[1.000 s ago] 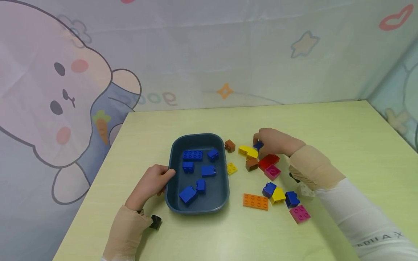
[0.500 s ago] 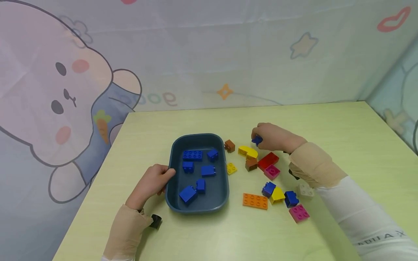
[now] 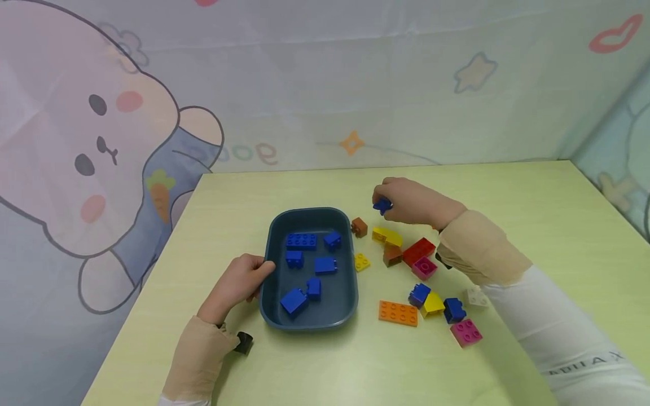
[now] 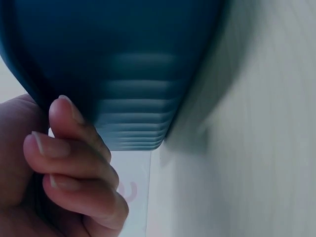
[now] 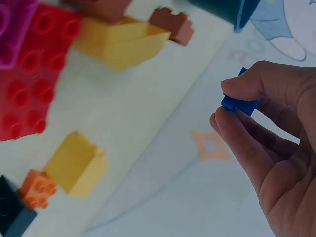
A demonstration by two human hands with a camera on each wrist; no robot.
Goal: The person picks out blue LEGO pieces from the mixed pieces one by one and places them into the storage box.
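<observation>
A dark blue-grey plastic bin (image 3: 308,328) stands on the table with several blue toy bricks in it, one a long studded brick (image 3: 302,241). My left hand (image 3: 237,287) grips the bin's left rim, thumb over the edge; in the left wrist view its curled fingers (image 4: 79,163) show beside the ribbed outer wall. Between thumb and fingertips my right hand (image 3: 413,201) pinches a small blue brick (image 5: 242,101), held above the table behind the yellow curved brick (image 3: 387,237). Part of that blue brick is hidden by the fingers.
Right of the bin lie a red brick (image 3: 418,251), an orange brick (image 3: 398,313), a pink brick (image 3: 466,332), a white brick (image 3: 476,298), a brown brick (image 3: 359,227) and loose blue bricks (image 3: 454,310). A printed cloth (image 3: 304,84) hangs behind the table.
My right hand has lifted the small blue brick from among the loose bricks and moved left and back with it. The left hand keeps its hold on the bin.
</observation>
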